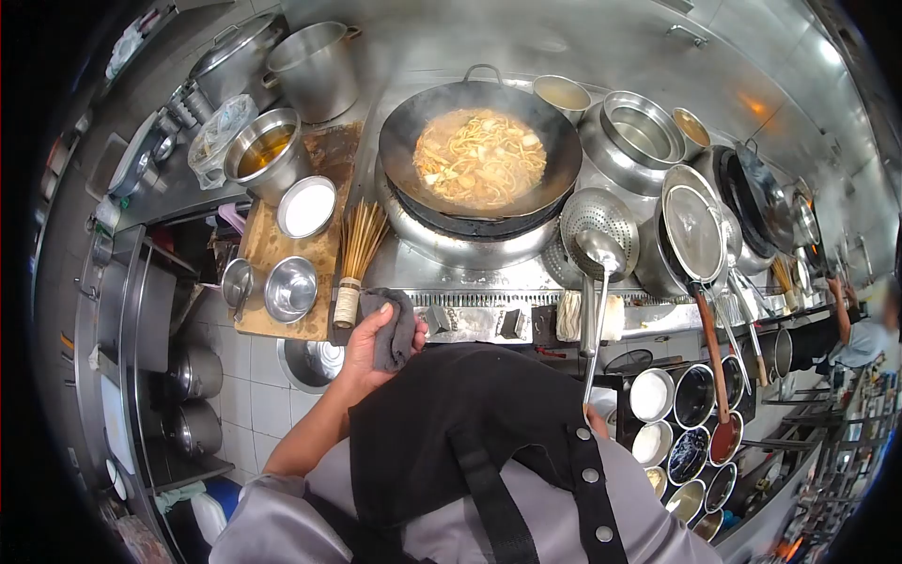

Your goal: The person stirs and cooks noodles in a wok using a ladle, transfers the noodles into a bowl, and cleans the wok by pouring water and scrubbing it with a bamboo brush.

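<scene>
My left hand (371, 343) is closed around a folded dark grey cloth (395, 331), beside the bamboo wok brush (357, 249). Ahead, a large black wok (399, 155) sits on the burner, with steaming noodles (481, 158) in it. To the wok's right, a metal ladle (599, 252) has its bowl in front of a perforated skimmer (575, 209). The ladle's handle runs down to my right hand (597, 422), which is closed at its end. My apron hides most of that hand.
On the left, a wooden board (258, 320) carries metal bowls and a white-filled bowl (306, 207). A pot of brown liquid (266, 150) stands behind. At right are strainers (693, 230) and several seasoning containers (651, 395). Another person (855, 338) stands at far right.
</scene>
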Motion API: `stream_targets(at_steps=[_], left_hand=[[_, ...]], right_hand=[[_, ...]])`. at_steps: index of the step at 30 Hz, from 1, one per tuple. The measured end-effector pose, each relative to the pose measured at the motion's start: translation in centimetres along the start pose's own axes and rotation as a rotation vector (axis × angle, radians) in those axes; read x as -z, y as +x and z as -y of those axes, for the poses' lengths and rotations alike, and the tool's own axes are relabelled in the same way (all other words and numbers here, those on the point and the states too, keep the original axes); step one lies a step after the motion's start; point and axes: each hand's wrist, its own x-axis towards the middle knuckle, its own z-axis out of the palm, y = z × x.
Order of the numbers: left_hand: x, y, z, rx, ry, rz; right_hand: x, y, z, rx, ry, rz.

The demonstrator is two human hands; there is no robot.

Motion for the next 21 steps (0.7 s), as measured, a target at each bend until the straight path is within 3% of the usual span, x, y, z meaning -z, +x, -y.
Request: stream_targets(at_steps=[1, 4, 5, 10, 11, 13, 14, 15, 17, 21], left_hand=[[-1.4, -0.8, -0.2, -0.03, -0.013, -0.036], [-1.8, -0.6, -0.2, -0.058, -0.064, -0.062], [-1.5, -0.3, -0.1, -0.055, -0.101, -0.051], [-2.0, 0.7, -0.3, -0.008, -0.092, 0.026], [-2.2, 0.5, -0.5, -0.014, -0.037, 0.059], [-2.2, 0.0, -0.8, -0.027, 0.006, 0.062], [-2.1, -0.3, -0.9, -0.036, 0.052, 0.066], [-2.1, -0.6, -1.1, -0.041, 0.046, 0.063], [-2.3, -1.1, -1.6, 0.009, -0.072, 0.01], [-3.6, -2.0, -2.4, 0.049, -0.172, 0.017]], right_hand=[[-0.5, -0.7, 0.9, -0.085, 0.698, 0.1], [-2.8, -4.9, 5.7, -0.085, 0.821, 0.115], [-3.4, -5.2, 6.8, -0.086, 0.819, 0.112], [-2.0, -3.4, 5.7, 0.182, -0.052, -0.137], [-2.1, -3.6, 5.6, 0.181, -0.056, -0.135], [-5.7, -6.3, 11.0, 0.261, -0.133, -0.414], [-5.8, -6.3, 11.4, 0.28, -0.14, -0.435], [-6.4, -6.8, 12.5, 0.28, -0.146, -0.429], [-7.7, -8.2, 15.8, 0.286, 0.235, -0.38], [-8.3, -9.2, 21.9, 0.461, 0.123, -0.278]])
